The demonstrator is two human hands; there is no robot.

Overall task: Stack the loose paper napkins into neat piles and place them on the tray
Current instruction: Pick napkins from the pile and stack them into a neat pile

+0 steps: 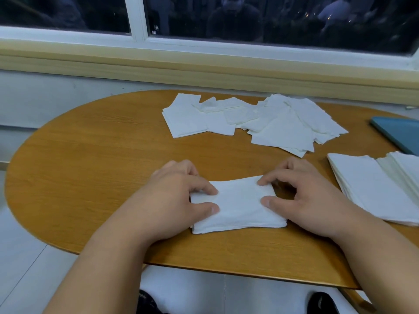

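Napkins in a small stack lie on the near middle of the wooden table, held between both hands. The left hand grips the stack's left edge, thumb and forefinger curled onto the top sheet, the other fingers bent round the far side. The right hand grips the right edge the same way: thumb and forefinger pinch in on the top, and the remaining fingers arch over the far corner. The stack rests flat on the wood, its sheets roughly squared.

Farther back, right of centre, the loose napkins spread in an untidy overlapping heap. At the right edge, near the right hand but apart from it, two finished piles sit side by side. Beyond them lies the blue tray, only a corner of it in view, with no napkins on the part that shows.
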